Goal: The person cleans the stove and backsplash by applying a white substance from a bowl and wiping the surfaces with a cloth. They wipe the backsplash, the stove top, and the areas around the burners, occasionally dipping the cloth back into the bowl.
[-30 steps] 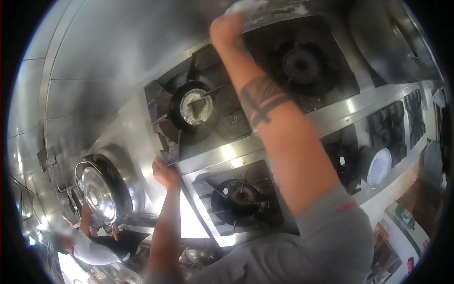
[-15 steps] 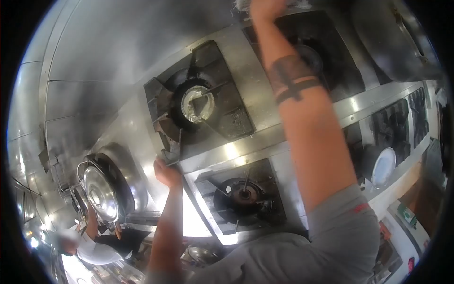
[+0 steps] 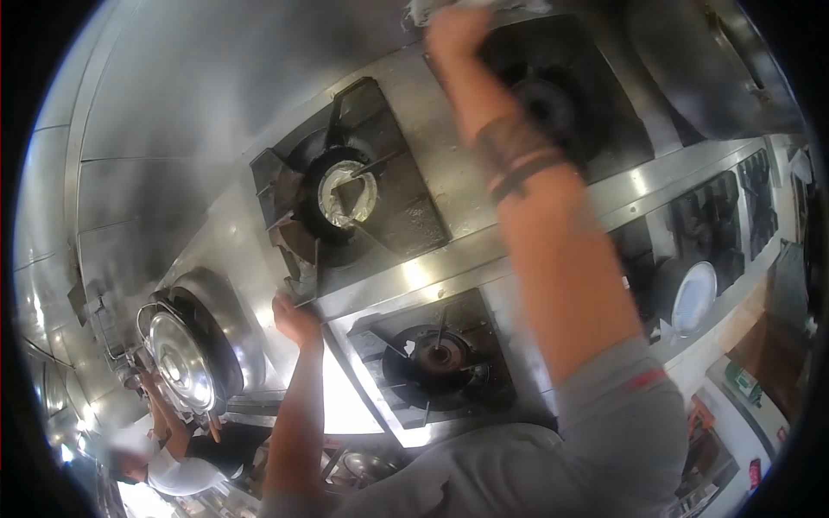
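My right hand [image 3: 458,33] reaches to the far side of the stove, closed over a whitish cloth [image 3: 423,12] pressed at the foot of the steel back wall. It is slightly blurred, and part of the cloth is cut off by the top of the view. My left hand [image 3: 296,319] is closed on the stove edge [image 3: 326,304] at the left corner, its fingertips partly hidden. Between my arms lie a back burner grate [image 3: 406,207] with a foil-lined centre and a front burner [image 3: 439,352]. Another dark burner [image 3: 544,104] sits beyond my right forearm.
At the left stands a large pot with a shiny lid [image 3: 181,363]. Near it a co-worker [image 3: 177,466] in a white top reaches toward the wall fittings. A pan with a pale inside [image 3: 694,298] rests on the right burners, and a large steel vessel [image 3: 691,69] stands at the back right.
My right hand has slid left along the back wall with the cloth. My left hand keeps its place at the stove corner. The co-worker's arm has shifted, and the view has moved slightly.
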The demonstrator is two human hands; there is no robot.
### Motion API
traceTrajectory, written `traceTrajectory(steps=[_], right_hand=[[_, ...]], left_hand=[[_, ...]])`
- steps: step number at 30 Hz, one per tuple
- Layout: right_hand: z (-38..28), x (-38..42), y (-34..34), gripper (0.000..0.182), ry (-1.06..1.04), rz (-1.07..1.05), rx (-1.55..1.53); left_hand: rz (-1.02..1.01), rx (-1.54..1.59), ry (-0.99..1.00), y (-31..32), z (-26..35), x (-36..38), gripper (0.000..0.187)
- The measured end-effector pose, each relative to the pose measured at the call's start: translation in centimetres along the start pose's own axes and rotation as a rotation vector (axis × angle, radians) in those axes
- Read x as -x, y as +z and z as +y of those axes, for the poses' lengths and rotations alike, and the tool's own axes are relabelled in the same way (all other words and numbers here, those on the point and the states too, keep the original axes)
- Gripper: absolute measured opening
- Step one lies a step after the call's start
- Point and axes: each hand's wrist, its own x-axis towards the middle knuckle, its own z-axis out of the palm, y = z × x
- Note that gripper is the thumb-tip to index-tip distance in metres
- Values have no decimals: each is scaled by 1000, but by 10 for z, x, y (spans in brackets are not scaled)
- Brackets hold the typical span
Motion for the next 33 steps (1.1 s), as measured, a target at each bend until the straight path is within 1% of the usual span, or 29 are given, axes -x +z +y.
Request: traceTrajectory(steps=[2,4,6,8,9,10,13,14,15,16,17,18,19,20,21,22,23,24,25,26,27,28,30,33], right_hand=[[-8,15,14,32,10,11,75],[-6,20,7,27,6,10,176],[-4,-19,10,25,-12,33,196],[26,-87,-15,39,385,-516,118],[32,-99,-17,47,583,-786,68],[23,-88,-8,47,579,-780,58],[-21,-9,1,47,306,-345,52],[-22,-17,1,47,248,-265,40],[-22,-25,2,48,189,-187,32],[-8,-40,-4,44,120,-219,-15],[10,-70,-13,44,223,-326,-21],[25,-112,-21,44,439,-530,-33],[34,-130,-16,44,556,-648,-70],[32,-126,-10,43,546,-641,-54],[21,-100,-4,43,391,-505,44],[7,-71,0,43,129,-265,140],[-10,-59,-8,43,-131,-43,186],[-15,-64,-15,44,-275,91,206],[-15,-78,-18,44,-297,113,216],[14,-104,-15,46,-46,-182,192],[28,-114,-12,47,207,-477,163],[18,-114,-14,47,207,-483,161],[-6,-125,-26,49,-85,-19,25],[-20,-132,-36,49,-49,48,-62]], left_hand=[[21,-5,-8,2,-5,-5,43],[-19,-25,-16,-6,-8,-1,43],[-23,31,-21,-2,4,-3,45],[-5,24,-27,-1,-2,-2,45],[10,22,-27,1,-4,-4,46],[68,6,9,2,7,0,45],[7,-44,32,-1,-4,-2,44],[-2,15,29,-1,0,-4,44],[-65,42,-12,-4,1,-4,42],[-44,49,-5,-2,-1,-6,41],[-21,51,-8,-1,-5,-4,39],[-17,45,-8,-3,-7,-5,39],[6,3,-1,-1,-6,-7,38],[20,-39,2,0,-4,-4,36],[9,-39,-7,0,-13,0,36],[16,-92,102,2,-27,-4,36],[35,-134,213,8,-31,-8,36],[-3,-103,209,4,-21,-6,36],[-1,-103,214,2,-14,-6,36],[-3,-14,126,0,-5,-3,35],[-3,75,34,-2,-1,-2,35],[0,72,29,-4,1,-4,35],[-56,77,-39,-7,4,-1,36],[-11,80,-12,-4,4,-2,38]])
